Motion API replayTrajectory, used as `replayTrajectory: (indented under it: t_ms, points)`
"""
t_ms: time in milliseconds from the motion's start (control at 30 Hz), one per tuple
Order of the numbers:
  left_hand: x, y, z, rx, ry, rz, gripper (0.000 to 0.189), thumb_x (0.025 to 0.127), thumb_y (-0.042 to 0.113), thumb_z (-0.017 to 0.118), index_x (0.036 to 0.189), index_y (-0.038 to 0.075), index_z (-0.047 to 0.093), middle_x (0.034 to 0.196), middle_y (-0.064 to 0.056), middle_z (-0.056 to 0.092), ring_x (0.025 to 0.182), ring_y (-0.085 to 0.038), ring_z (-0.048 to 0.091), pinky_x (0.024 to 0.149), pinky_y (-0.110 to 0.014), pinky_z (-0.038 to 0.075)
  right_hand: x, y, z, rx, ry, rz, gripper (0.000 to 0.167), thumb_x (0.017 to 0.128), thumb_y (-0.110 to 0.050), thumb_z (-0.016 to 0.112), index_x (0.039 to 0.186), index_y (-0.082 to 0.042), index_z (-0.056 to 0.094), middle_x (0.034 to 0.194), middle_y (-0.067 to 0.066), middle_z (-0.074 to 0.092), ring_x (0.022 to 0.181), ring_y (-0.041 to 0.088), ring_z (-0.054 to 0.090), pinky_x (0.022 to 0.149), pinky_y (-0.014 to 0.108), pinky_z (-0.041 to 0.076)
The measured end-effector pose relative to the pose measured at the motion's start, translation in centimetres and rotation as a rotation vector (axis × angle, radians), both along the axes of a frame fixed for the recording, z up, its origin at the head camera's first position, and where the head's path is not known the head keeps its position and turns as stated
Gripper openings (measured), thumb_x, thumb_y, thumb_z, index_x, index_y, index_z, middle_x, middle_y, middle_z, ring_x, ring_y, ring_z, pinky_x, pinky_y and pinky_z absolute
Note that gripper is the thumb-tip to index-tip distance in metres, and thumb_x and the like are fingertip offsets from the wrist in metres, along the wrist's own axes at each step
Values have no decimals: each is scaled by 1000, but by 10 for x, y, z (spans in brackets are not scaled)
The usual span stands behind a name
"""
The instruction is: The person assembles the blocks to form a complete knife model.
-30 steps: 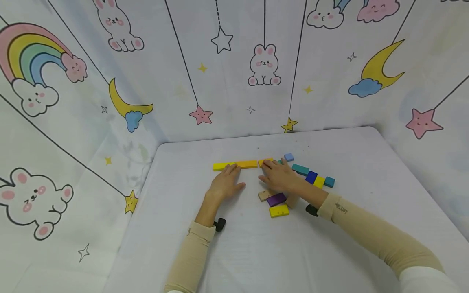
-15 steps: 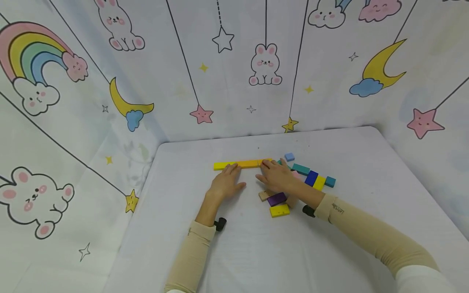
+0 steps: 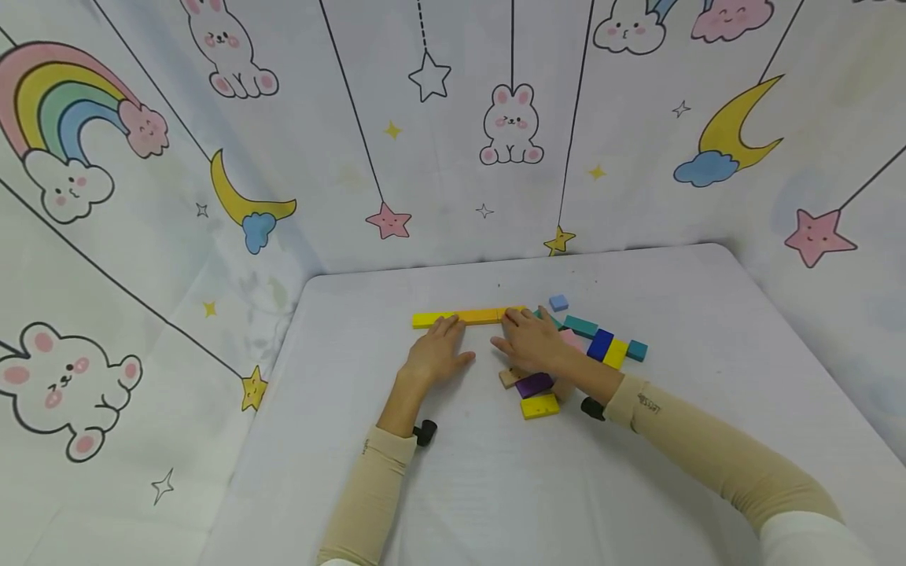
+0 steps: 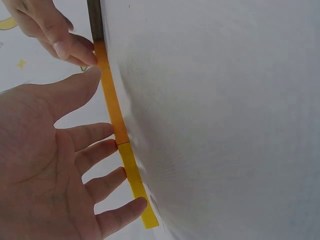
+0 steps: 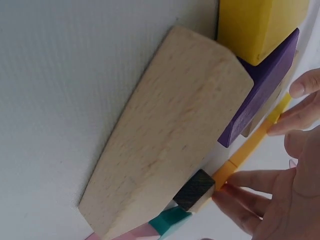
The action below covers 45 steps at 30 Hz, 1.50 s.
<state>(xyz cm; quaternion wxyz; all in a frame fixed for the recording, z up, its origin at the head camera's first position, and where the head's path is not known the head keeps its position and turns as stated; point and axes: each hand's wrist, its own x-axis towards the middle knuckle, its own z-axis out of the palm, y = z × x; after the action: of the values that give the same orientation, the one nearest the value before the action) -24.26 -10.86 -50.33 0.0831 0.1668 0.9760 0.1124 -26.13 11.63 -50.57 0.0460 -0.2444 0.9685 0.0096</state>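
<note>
A row of wooden blocks runs across the back of the table: a yellow block (image 3: 423, 321), an orange block (image 3: 481, 317) and a shorter orange block (image 4: 101, 54), end to end. My left hand (image 3: 433, 354) lies palm down, fingers spread and fairly straight, with fingertips at the near side of the yellow and long orange blocks. Extended fingertips of my right hand (image 3: 534, 342) touch the short orange block and hide part of it in the head view. Past its end sits a dark brown block (image 5: 195, 190).
Nearer me lie a purple block (image 3: 534, 384), a yellow block (image 3: 540, 406) and plain wooden blocks (image 5: 165, 135). Right of my right hand are teal (image 3: 581, 326), blue (image 3: 600, 344), yellow (image 3: 616, 354) and pink (image 3: 570, 339) blocks. A light blue block (image 3: 558, 303) lies behind.
My right hand has slid left with the short orange block, and the gap to the long orange block has closed. My left hand has stayed in place.
</note>
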Motion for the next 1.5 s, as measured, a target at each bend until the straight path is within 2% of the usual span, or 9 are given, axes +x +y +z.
replayTrajectory:
  t_ms: [233, 367, 500, 733, 867, 1133, 1500]
  points:
    - [0, 0, -1, -8, 8, -11, 74, 104, 48, 61, 162, 9, 37, 170, -11, 30, 157, -33, 25, 125, -48, 30, -3, 0, -2, -27, -15, -16, 67, 112, -51, 35, 156, -2, 46, 162, 17, 43, 148, 38, 41, 123, 67, 23]
    - [-1, 1, -2, -11, 1, -14, 75, 104, 48, 61, 163, 9, 36, 170, -11, 29, 158, -34, 24, 125, -52, 30, -4, 4, 1, -125, -51, -33, 61, 113, -46, 37, 154, -3, 49, 161, 18, 43, 147, 39, 42, 121, 66, 28]
    - [-2, 1, -2, -1, -9, -11, 75, 104, 48, 61, 163, 9, 36, 170, -11, 29, 158, -34, 23, 125, -54, 29, -5, 10, 7, -250, -77, -51, 56, 114, -39, 39, 153, 0, 49, 161, 19, 43, 148, 38, 41, 122, 59, 32]
    - [-1, 2, -1, -1, -18, -13, 74, 105, 47, 60, 163, 9, 34, 171, -10, 27, 159, -33, 21, 127, -50, 26, -4, 26, 12, -332, 8, -97, 46, 111, -23, 48, 145, 9, 54, 151, 26, 51, 139, 43, 50, 116, 58, 41]
    - [0, 2, 0, 4, -18, -15, 74, 105, 47, 60, 164, 9, 34, 171, -10, 26, 159, -32, 20, 128, -47, 23, -1, 38, 15, -374, 14, -99, 43, 109, -16, 50, 140, 13, 56, 145, 30, 55, 135, 45, 53, 113, 58, 44]
    - [-2, 0, -1, -3, -28, -8, 76, 105, 49, 59, 164, 11, 33, 172, -8, 25, 159, -31, 19, 129, -45, 21, 6, 56, 12, -359, 14, -65, 37, 106, -12, 53, 131, 15, 62, 139, 31, 59, 131, 45, 56, 110, 56, 48]
    - [0, -1, 0, -5, -28, -13, 75, 105, 49, 59, 164, 9, 34, 172, -10, 25, 159, -31, 20, 129, -46, 21, 18, 66, 6, -314, 22, -80, 44, 106, -17, 56, 140, 12, 57, 144, 31, 55, 133, 46, 54, 111, 58, 46]
